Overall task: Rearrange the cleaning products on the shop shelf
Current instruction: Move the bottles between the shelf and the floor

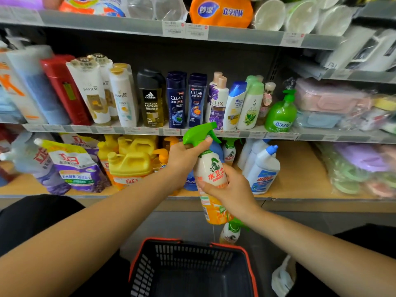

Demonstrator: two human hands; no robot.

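Item in hand, mid-carry. The spray bottle (211, 168), with a green trigger top and a white and orange body, is held roughly upright in the air in front of the lower shelf (300, 174), resting on nothing.

Left hand (182, 159) is curled round the neck just under the trigger. Right hand (229, 189) is wrapped round the body from the side, thumb across the label. Both hands are taken up by the one bottle.

On the shelf behind it a matching sprayer (229, 151) stands between the yellow jugs (128, 163) and the white blue-capped bottles (263, 170). Wooden board shows to the right of those. Another of the kind (230, 233) sits low down beyond the basket (137, 262), partly hidden by the held one.

My reading: this is the placing step, with the bottle going up to join its match.

The next move calls for carrying it forward and under the shelf edge above, so I would watch that the tall trigger top clears it. It then needs setting down flat beside the matching sprayer without nudging the blue-capped bottles, which stand close together. I would free one hand only once the base is down. The low one looks likely to follow.
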